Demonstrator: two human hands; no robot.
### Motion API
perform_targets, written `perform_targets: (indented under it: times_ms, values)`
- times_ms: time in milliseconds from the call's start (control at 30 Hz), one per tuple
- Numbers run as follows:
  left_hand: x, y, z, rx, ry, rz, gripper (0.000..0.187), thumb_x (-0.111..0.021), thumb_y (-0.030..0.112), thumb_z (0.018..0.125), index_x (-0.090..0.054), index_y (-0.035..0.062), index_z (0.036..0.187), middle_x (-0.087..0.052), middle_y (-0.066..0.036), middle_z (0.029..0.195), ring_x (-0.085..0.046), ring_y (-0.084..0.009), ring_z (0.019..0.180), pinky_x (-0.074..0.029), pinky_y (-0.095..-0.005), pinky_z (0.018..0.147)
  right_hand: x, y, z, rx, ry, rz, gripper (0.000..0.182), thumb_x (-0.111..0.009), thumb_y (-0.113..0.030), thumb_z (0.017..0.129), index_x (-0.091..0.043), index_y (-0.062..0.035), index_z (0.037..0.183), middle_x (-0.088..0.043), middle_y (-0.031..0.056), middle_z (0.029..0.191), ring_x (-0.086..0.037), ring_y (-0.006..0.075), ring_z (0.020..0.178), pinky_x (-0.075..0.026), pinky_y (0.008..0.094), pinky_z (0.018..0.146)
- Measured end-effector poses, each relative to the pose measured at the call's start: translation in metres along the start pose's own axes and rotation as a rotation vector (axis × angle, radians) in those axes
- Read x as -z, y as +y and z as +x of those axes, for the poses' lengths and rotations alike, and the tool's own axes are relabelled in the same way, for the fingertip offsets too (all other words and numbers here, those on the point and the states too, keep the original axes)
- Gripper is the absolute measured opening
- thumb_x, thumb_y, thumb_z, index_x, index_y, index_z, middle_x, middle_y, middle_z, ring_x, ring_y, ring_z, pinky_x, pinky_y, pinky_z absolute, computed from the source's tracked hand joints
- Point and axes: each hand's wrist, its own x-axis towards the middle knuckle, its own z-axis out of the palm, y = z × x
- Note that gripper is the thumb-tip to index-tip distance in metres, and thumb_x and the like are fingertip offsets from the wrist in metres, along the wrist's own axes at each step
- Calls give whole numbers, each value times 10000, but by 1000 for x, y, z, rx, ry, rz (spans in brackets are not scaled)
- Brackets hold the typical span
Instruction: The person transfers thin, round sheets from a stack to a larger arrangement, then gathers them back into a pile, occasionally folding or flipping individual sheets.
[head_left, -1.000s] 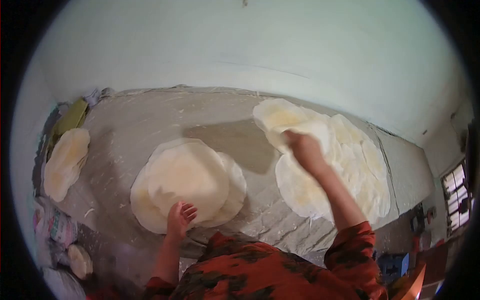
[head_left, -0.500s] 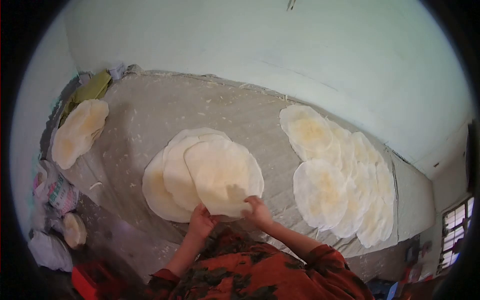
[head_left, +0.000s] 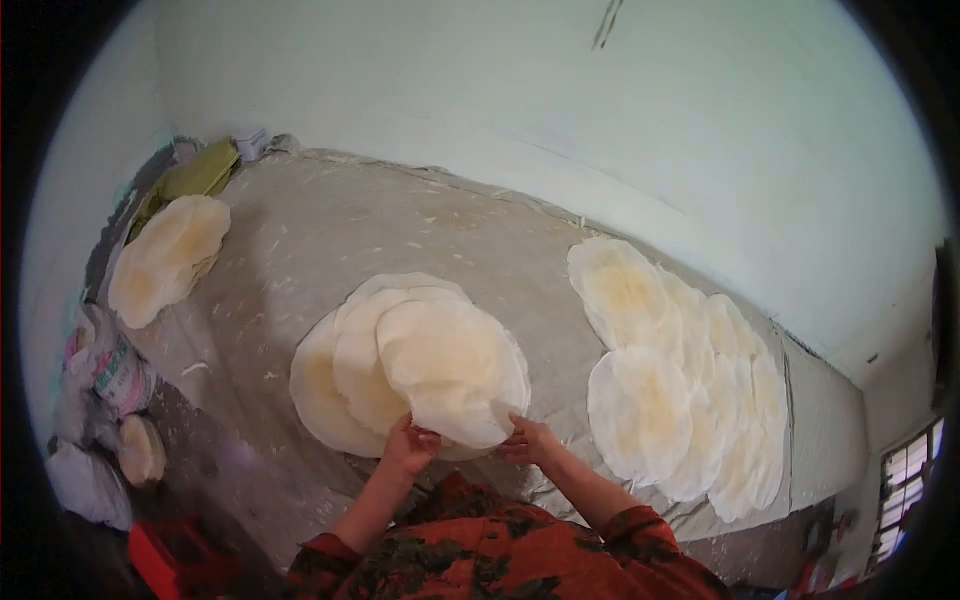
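Left hand point(head_left: 408, 449): fingers closed on the near rim of the top sheet, at its 7 o'clock. Right hand point(head_left: 532, 443): fingertips closed on the same rim, at 5 o'clock.

Top sheet point(head_left: 440, 345): one, round, thin, pale; near edge bent up between the hands, far part lying flat on the pile.

Pile point(head_left: 322, 390): several like sheets, overlapping unevenly, at 12 o'clock from the hands, fanned out toward 10.

Grey cover point(head_left: 450, 225): creased, flecked with pale scraps, beneath the pile.

Outlying items, clocked from the hands. Overlapping sheets point(head_left: 640, 415): many, between 2 and 3 o'clock. Small stack point(head_left: 170, 262): 10 o'clock. Green cloth point(head_left: 205, 172): beyond the small stack, between 10 and 11. Printed sack point(head_left: 122, 380): between 9 and 10. Red object point(head_left: 172, 555): 8 o'clock, partly shadowed.

Risks, as judged: a crack or tear at the bend, if the hands pull unevenly or fold too sharply; a sheet beneath dragged askew, if it clings or is caught by the fingers; a slipped corner, the hold being only at the rim; a lopsided pile, its edges already uneven.
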Motion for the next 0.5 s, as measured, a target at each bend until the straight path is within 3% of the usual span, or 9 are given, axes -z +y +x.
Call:
perform_targets:
  times_ms: [33,67,100,233,300,367,400,467,500]
  values:
    - [-12,-3,-5,-11,-3,-9,193,-450,219,887,-548,61,940,-559,-2,732,-499,-102,588,-421,-233,473,-1,4,12,-3,-77,197,379,-576,-414,826,-554,-62,965,-601,82,885,-587,232,738,-445,340,558]
    - [-26,-4,-9,-35,120,-14,190,-446,221,888,-547,63,921,-554,-1,719,-495,-108,576,-421,-233,471,-5,3,18,-7,-154,397,355,-573,-397,831,-553,-73,978,-591,83,915,-571,239,751,-439,334,556]
    - [-34,-5,-11,-57,242,-18,188,-443,222,890,-546,65,901,-548,-1,706,-491,-113,565,-421,-234,470,-5,-1,24,-8,-157,389,355,-573,-397,831,-553,-73,978,-591,83,915,-571,239,751,-439,334,556]
    - [-14,11,9,-206,245,70,156,-490,215,873,-543,70,893,-549,-16,728,-502,-127,587,-414,-223,453,12,-39,58,-37,-435,515,242,-554,-293,846,-562,-115,1010,-584,51,889,-530,221,771,-439,334,626]
    - [-21,32,27,-407,294,325,134,-543,192,841,-539,77,910,-556,-27,767,-527,-146,649,-430,-237,476,-4,-85,36,210,-227,290,191,-499,-211,852,-572,-96,985,-607,36,925,-569,221,823,-476,356,690]
    - [-39,84,43,-431,258,532,114,-581,143,808,-535,94,899,-556,-20,791,-546,-164,724,-464,-288,587,-8,-134,35,438,-431,311,167,-491,-121,828,-566,-54,961,-584,106,963,-560,251,899,-498,402,774]
    - [-86,87,31,-553,266,607,108,-586,132,797,-534,95,884,-560,-18,803,-553,-170,749,-462,-312,650,-18,-161,12,475,-491,391,166,-502,-105,818,-563,-57,964,-586,112,946,-570,251,855,-496,378,774]
    - [-171,92,6,-726,220,763,121,-600,125,777,-538,98,877,-566,-15,827,-561,-174,783,-451,-331,735,-45,-197,-53,690,-473,400,171,-532,-123,820,-558,-58,976,-595,88,933,-577,226,836,-491,357,748]
    - [-190,105,-1,-778,167,845,139,-609,128,767,-544,101,886,-567,-14,839,-563,-173,792,-442,-326,757,-53,-200,-76,686,-473,406,171,-532,-123,820,-558,-58,976,-595,88,933,-577,226,836,-491,357,748]
